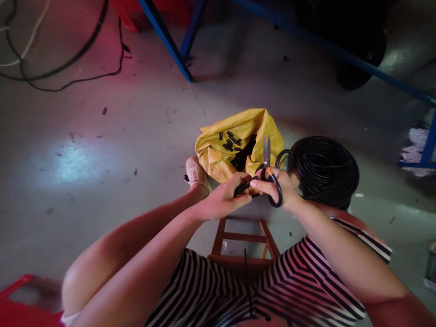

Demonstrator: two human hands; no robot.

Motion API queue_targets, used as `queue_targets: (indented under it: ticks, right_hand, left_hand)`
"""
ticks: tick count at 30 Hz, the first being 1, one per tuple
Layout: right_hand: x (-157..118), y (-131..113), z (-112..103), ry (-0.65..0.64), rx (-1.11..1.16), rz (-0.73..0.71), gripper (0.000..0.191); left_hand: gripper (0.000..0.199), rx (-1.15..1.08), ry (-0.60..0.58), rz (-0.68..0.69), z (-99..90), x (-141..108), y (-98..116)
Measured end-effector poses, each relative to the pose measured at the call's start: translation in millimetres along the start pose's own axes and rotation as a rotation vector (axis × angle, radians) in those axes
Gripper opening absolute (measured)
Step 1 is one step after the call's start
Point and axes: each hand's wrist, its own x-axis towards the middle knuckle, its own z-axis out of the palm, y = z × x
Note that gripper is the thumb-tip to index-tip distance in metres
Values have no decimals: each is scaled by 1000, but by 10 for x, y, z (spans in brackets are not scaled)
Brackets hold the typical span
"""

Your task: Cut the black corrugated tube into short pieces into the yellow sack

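Note:
Over the near edge of an open yellow bag [218, 163], my two hands meet. My left hand [226, 197] is closed on a short black tube [242, 186]. My right hand [281, 186] grips black-handled scissors [266, 152], whose blades point away from me, and its fingertips touch the end of the black tube. Several short black pieces [229, 145] lie on the bag's yellow cloth. A large coil of black tubing [325, 170] rests on the floor to the right of the bag, with a loop reaching toward my right hand.
A blue metal frame [185, 59] stands beyond the bag. Black and white cables [68, 68] lie on the floor at the upper left. A wooden stool [245, 237] is below my hands, and a red object [20, 302] is at the lower left.

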Motion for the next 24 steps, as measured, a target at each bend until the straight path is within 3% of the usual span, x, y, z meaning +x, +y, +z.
queue_targets:
  ticks: [3, 6, 10, 14, 17, 24]
  right_hand:
    - [22, -25, -100, 125, 123, -10, 42]
    - [26, -21, -164, 147, 126, -2, 42]
    - [-22, 28, -146, 56, -33, 23, 45]
    - [-108, 126, -55, -129, -72, 47, 44]
    - [-154, 168, 3, -216, -111, 57, 43]
    - [-144, 118, 44, -214, -108, 43, 47]
  left_hand:
    - [30, -120, -49, -9, -38, 18, -12]
    - [37, -141, 52, 26, -98, 38, -15]
    - [37, -185, 220, 28, -181, 33, 5]
    - [37, -221, 314, 28, -220, 7, 28]
    - [38, -127, 303, 19, -216, -8, 45]
    - [35, -28, 234, 23, -196, -4, 63]
